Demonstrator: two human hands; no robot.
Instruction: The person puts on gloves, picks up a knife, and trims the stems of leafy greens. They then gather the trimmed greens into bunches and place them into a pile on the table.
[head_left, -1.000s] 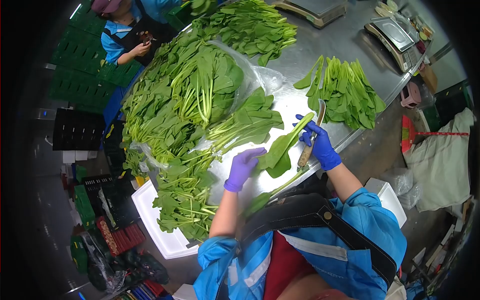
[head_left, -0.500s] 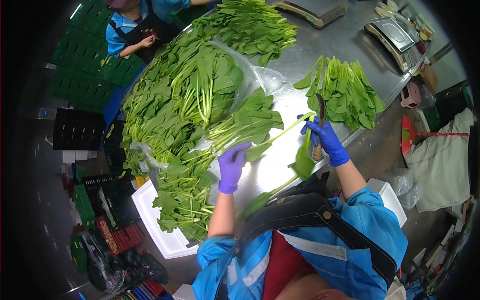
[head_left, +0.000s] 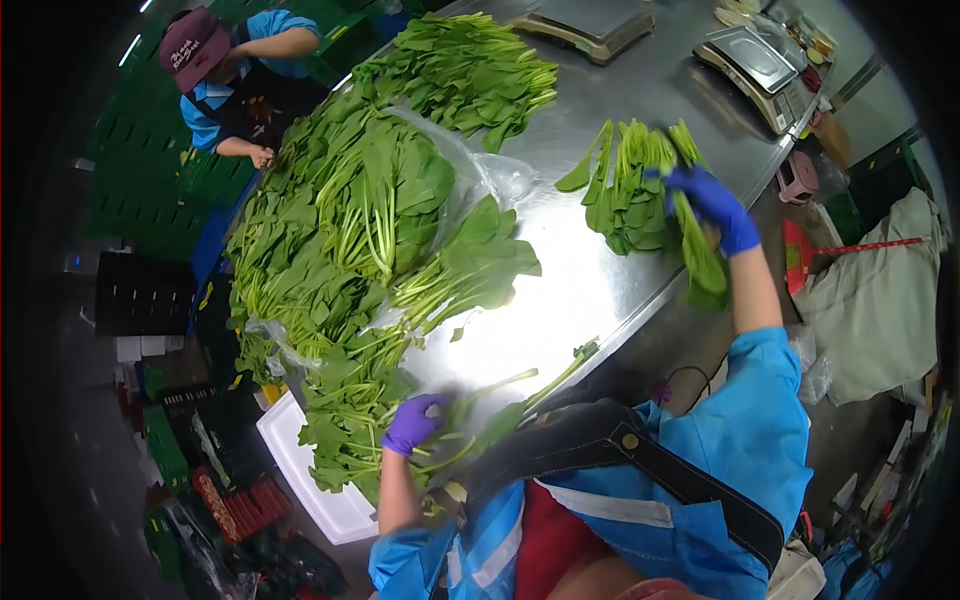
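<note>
My right hand [head_left: 712,205], in a blue glove, is closed at the right bundle of leafy greens [head_left: 630,195]. A single leafy stalk [head_left: 703,265] hangs from it, and a dark, blurred knife blade [head_left: 685,147] shows above the fingers. My left hand [head_left: 412,424], gloved too, is low at the near edge of the big pile of leafy greens [head_left: 340,400], thumb and fingers apart. A blurred cut stem [head_left: 500,385] is just right of it. Another trimmed stalk [head_left: 560,380] lies along the table's near edge.
The metal table [head_left: 565,280] carries two scales [head_left: 585,25] at the far side, the other scale [head_left: 755,75] farther right. Clear plastic [head_left: 490,170] lies among the greens. A white foam box [head_left: 290,430] stands below the left edge. A co-worker [head_left: 235,90] stands at the far left.
My right hand has moved up and right to the right bundle with the stalk and knife. My left hand has gone down and left, away from the stem. The co-worker has raised an arm.
</note>
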